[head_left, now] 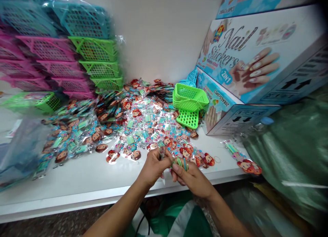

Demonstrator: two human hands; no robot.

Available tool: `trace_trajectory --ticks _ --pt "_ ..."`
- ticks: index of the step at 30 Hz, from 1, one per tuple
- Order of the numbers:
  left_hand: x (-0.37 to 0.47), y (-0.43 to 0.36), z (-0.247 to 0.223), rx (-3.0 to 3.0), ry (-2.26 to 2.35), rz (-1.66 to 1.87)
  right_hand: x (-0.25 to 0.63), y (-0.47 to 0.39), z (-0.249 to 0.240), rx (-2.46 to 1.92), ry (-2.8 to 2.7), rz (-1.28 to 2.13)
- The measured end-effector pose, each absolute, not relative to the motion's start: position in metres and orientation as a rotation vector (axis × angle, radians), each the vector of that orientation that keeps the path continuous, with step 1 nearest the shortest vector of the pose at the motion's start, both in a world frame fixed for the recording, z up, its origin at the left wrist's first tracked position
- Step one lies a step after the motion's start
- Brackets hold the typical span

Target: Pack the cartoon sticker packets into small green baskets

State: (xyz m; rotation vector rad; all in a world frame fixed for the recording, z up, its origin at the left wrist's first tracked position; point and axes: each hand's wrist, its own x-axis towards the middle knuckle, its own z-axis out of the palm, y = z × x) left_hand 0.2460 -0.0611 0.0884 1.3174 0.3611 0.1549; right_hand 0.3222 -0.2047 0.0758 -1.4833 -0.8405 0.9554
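Note:
My left hand (156, 164) is closed on a small clear packet, of which only edges show between the fingers and below them. Touching it from the right, my right hand (188, 175) is closed round several thin green and blue bands (182, 164) that stick out between its fingers. Both hands are over the front edge of the white table (102, 179). Just beyond them lies a wide heap of clear packets (151, 121) with printed cartoon heads and green contents.
Stacked pink, green and blue baskets (89, 49) stand at the back left, and green baskets (191, 97) behind the heap. Nail sticker boxes (246, 56) rise at the right. Some packets (242, 158) lie near a green sack (294, 151). A bluish plastic bag (23, 151) is at the left.

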Motion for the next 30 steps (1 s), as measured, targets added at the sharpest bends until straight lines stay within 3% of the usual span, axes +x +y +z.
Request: trace_trajectory --ticks 12,30 --pt "0.247 -0.066 0.091 1.233 0.194 0.095 0.323 -0.207 0.07 -1.466 -0.816 0.988" --pt "0.255 -0.068 0.097 1.478 0.38 0.066 0.322 -0.207 0.067 -1.573 -0.836 0.944"
